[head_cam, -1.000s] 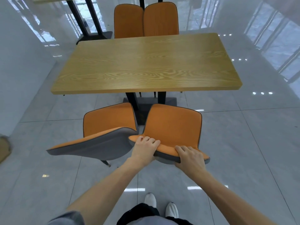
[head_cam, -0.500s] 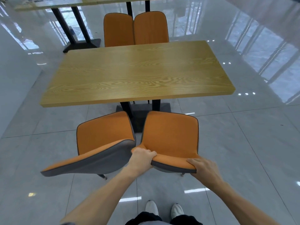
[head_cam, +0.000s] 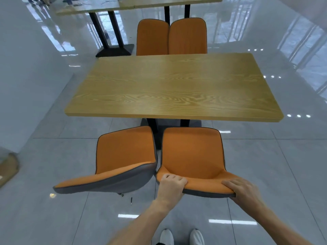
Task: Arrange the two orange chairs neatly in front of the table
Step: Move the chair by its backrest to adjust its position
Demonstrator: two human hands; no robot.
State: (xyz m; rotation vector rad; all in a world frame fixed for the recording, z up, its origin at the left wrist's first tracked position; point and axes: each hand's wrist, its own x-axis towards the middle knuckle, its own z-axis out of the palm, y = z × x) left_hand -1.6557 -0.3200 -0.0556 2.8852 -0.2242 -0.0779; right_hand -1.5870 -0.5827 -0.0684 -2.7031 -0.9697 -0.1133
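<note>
Two orange chairs with grey backs stand on the near side of the wooden table [head_cam: 173,89]. The right chair [head_cam: 192,154] faces the table squarely. My left hand [head_cam: 171,184] grips the left end of its backrest top, and my right hand [head_cam: 238,189] grips the right end. The left chair [head_cam: 123,152] stands close beside it, turned a little to the left, with its backrest pointing left and nobody touching it. Both seats' front edges lie just short of the table's near edge.
Two more orange chairs [head_cam: 170,38] stand side by side at the table's far side. Another table [head_cam: 88,7] on black legs stands beyond, to the left. A white wall [head_cam: 21,85] runs along the left. Glossy grey tile floor surrounds everything; my white shoes [head_cam: 182,236] show below.
The right chair has turned to face the table squarely and now sits parallel to it, close to the left chair. Both hands have stayed on its backrest. The view has shifted left.
</note>
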